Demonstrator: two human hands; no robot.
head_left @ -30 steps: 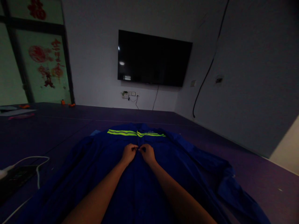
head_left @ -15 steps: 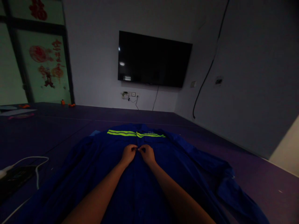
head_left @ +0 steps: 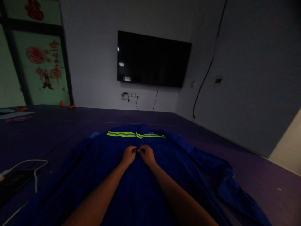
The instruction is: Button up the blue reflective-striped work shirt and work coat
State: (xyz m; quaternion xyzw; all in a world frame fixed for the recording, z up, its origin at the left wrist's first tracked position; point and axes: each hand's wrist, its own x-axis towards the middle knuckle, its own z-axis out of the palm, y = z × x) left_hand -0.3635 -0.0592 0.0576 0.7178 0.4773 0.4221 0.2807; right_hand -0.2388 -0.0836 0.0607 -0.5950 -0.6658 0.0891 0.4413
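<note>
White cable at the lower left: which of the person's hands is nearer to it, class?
Left. The left hand, at the front of the blue jacket, is to the right of the white cable; the right hand is farther right, beside the left one.

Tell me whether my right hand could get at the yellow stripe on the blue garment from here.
Probably yes: the right hand is just short of the yellow stripe, with only blue garment showing between. Its fingers seem pinched on cloth, so they may need to let go.
</note>
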